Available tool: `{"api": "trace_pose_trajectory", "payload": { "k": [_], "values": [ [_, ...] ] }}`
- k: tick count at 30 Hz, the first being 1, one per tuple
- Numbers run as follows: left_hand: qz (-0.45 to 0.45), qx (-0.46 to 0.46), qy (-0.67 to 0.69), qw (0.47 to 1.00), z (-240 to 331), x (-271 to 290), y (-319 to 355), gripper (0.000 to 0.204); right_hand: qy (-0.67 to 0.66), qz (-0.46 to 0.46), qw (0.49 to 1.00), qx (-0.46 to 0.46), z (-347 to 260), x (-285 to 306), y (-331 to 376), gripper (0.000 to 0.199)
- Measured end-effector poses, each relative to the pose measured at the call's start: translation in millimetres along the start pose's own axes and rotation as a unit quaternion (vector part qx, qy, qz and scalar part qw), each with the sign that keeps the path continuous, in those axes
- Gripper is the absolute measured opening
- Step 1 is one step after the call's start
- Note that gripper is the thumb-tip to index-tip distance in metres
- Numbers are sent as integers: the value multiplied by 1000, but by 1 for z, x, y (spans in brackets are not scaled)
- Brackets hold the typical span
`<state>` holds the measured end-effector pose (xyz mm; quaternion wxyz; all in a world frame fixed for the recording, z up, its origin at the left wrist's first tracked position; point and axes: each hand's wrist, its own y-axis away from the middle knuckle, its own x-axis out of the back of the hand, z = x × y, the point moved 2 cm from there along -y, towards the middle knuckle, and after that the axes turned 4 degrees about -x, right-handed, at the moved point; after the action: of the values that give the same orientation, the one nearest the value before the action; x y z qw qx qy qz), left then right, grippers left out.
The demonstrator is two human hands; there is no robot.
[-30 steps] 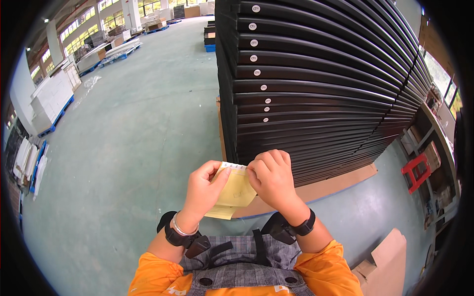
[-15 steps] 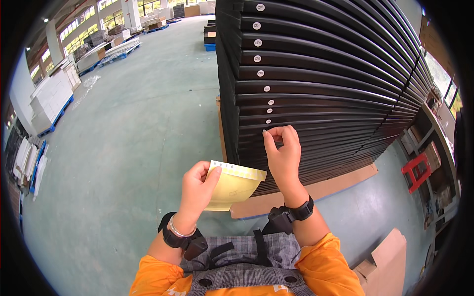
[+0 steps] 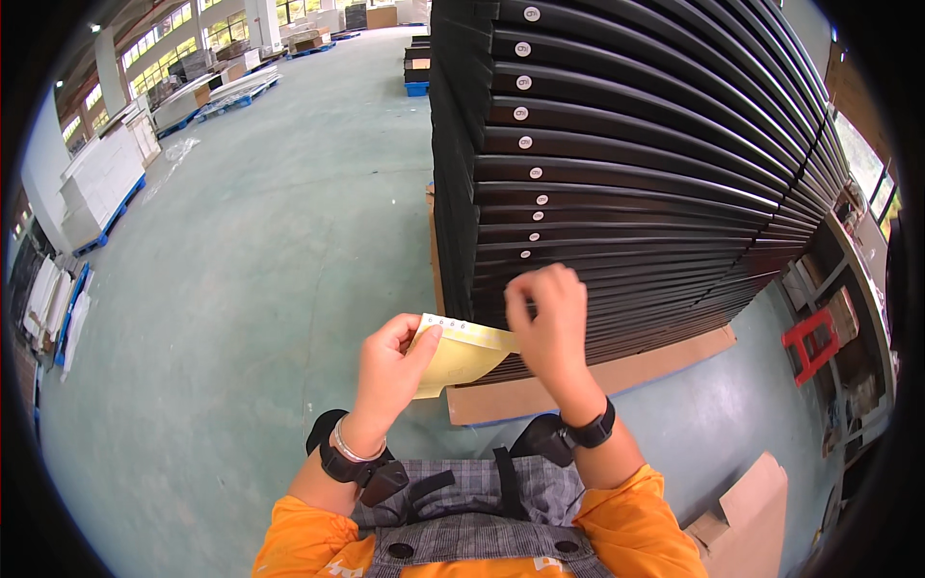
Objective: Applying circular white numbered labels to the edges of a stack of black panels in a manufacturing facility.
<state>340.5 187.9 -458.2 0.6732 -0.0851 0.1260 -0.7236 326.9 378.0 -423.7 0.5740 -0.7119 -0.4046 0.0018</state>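
My left hand [image 3: 387, 364] pinches a yellow-backed sticker sheet [image 3: 453, 366] between thumb and fingers. A white strip with a few small round stickers runs along its upper edge. My right hand [image 3: 551, 313] hovers just right of the sheet, in front of the black stack; its curled fingers are blurred, so whether they hold anything is unclear. Black panels or trays with rounded edges make up the tall stack [image 3: 636, 183]. A column of small round white stickers runs down its edges, the lowest sticker [image 3: 525, 254] lying just above my right hand.
Brown cardboard [image 3: 607, 378] lies under the stack. To the right, a red stool [image 3: 810, 345] stands by a grey shelf unit [image 3: 858, 260]. An opened cardboard piece [image 3: 756, 511] rests on the floor at lower right. Pallets with white panels [image 3: 104, 193] line the left side.
One more round sticker now shows at the bottom of the column. My right hand has moved down from the stack toward the sheet. My left hand still holds the sheet.
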Motion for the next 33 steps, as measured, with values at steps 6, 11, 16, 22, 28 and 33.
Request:
{"api": "trace_pose_trajectory", "payload": {
  "k": [6,11,16,22,28,33],
  "values": [
    [-5,-3,-12,1000,-1,-3,1,13,-67,-76,993,53,-24,-2,16,12],
    [-12,-1,-21,1000,-3,-6,1,13,-31,-66,993,97,-24,-2,19,13],
    [-19,0,-27,999,-7,-8,-1,13,-14,-39,993,111,-23,-7,27,16],
    [2,42,28,999,-8,-4,-3,9,-41,-18,996,72,-18,-6,26,18],
    [-10,23,4,1000,-3,-7,0,12,-18,-40,995,88,-24,-7,23,17],
    [-9,10,-18,1000,-4,-8,0,11,35,-29,990,132,-26,-10,27,16]
  ]
}}
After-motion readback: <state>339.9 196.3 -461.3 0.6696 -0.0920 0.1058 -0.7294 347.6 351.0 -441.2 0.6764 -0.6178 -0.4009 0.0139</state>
